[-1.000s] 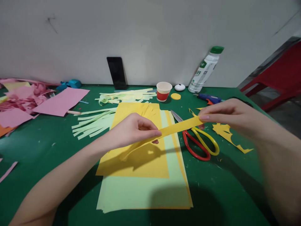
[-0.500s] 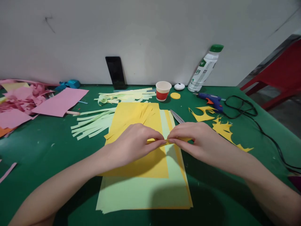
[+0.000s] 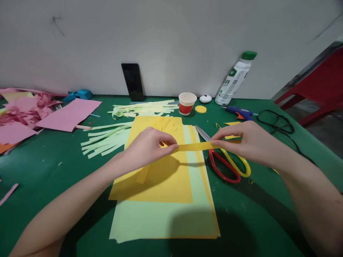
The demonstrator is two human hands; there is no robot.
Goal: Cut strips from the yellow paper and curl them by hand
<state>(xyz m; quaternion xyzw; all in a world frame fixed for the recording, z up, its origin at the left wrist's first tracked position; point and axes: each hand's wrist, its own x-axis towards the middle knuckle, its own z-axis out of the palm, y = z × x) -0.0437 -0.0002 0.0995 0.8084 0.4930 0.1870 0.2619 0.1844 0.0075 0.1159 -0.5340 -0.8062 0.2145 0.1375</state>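
Observation:
Between my two hands a narrow yellow paper strip (image 3: 194,146) is stretched level. My left hand (image 3: 151,144) pinches it at the left, thumb against fingers. Farther along, my right hand (image 3: 253,142) pinches the strip too, and part of it shows behind those fingers. Below lies a yellow paper sheet (image 3: 166,191) with slits near its far edge, on top of light green sheets (image 3: 160,221). A yellow strip piece (image 3: 143,175) shows beneath my left hand. Scissors (image 3: 203,133) with red and yellow handles rest under my right hand, partly hidden by it.
Fringed green paper (image 3: 107,141) lies left of the sheets, pink paper (image 3: 71,116) farther left. At the back stand a phone (image 3: 132,82), a paper cup (image 3: 187,104) and a leaning bottle (image 3: 234,80). A blue glue gun (image 3: 241,113) with a black cord (image 3: 276,121) is at right.
My hands have moved apart from nearly touching, drawing the yellow strip out between them. Both are a little higher, the right farther right, and the scissor handles have come into view.

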